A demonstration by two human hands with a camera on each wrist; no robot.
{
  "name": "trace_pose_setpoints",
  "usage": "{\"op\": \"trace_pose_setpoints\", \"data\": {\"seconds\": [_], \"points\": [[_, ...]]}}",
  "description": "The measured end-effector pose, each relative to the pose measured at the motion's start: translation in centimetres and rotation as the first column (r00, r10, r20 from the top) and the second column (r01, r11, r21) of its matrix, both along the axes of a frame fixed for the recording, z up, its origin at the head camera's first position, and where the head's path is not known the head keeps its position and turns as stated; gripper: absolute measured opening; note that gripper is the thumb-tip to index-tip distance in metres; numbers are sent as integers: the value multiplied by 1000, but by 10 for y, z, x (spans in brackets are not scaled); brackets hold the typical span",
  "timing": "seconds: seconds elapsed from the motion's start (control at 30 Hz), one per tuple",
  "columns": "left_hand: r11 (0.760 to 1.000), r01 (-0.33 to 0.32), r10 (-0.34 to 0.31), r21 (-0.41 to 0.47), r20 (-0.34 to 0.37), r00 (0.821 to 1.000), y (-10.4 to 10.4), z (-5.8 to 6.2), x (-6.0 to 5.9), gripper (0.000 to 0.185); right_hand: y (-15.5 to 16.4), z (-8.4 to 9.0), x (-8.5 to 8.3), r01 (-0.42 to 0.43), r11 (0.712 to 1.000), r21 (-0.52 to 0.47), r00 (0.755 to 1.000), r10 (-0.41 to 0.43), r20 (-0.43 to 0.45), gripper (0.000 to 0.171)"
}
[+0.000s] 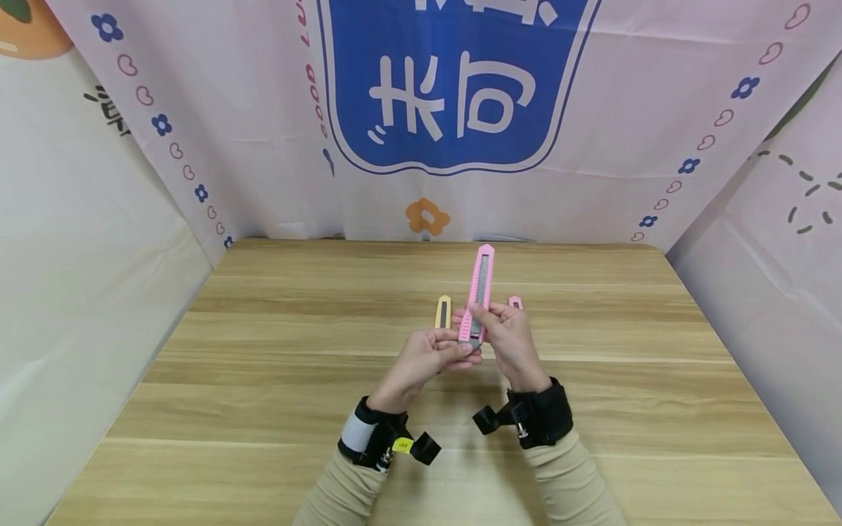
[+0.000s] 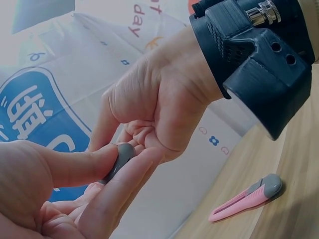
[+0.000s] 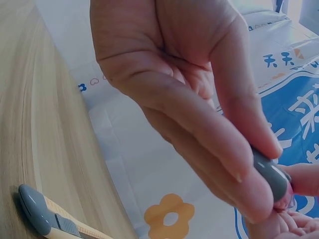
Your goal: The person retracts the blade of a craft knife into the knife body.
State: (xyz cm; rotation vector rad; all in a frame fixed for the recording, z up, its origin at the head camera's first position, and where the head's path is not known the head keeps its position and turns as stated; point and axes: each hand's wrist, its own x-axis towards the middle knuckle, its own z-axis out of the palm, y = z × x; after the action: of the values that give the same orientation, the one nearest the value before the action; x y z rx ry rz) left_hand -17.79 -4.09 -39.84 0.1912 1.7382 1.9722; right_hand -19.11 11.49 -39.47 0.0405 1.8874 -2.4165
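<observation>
A pink utility knife with a grey end cap is held above the table, its long slotted body pointing away and slightly right. My left hand pinches its grey end between thumb and fingers. Higher up the body, my right hand grips it with the thumb lying over the slot. No blade shows beyond the tip. Just behind my left hand lies a yellow utility knife, partly covered in the head view. Another pink utility knife lies on the table beyond my right hand.
The wood-grain table spreads out on both sides of my hands. A printed white cloth with a blue emblem hangs along its back edge, and cloth walls stand left and right. Each wrist carries a strapped-on black camera.
</observation>
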Motion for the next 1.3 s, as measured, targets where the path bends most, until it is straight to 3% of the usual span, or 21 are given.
{"op": "trace_pose_setpoints", "data": {"seconds": [0.67, 1.1, 1.23, 1.3], "points": [[1000, 0, -1, 12, 24, 1000, -1, 0, -2, 28, 5, 6, 1, -45, 999, 23, 999, 45, 6, 38], [1000, 3, -3, -11, -18, 1000, 1, 0, 0, 29, 5, 4, 0, -40, 999, 9, 999, 39, 38, 40], [995, -42, 32, -94, -104, 994, 3, 0, 1, 31, 5, 3, -1, -37, 999, 3, 999, 37, 36, 40], [979, -104, 66, -174, -214, 975, 6, -1, 2, 34, 5, 4, -1, -25, 1000, 2, 999, 25, 34, 40]]}}
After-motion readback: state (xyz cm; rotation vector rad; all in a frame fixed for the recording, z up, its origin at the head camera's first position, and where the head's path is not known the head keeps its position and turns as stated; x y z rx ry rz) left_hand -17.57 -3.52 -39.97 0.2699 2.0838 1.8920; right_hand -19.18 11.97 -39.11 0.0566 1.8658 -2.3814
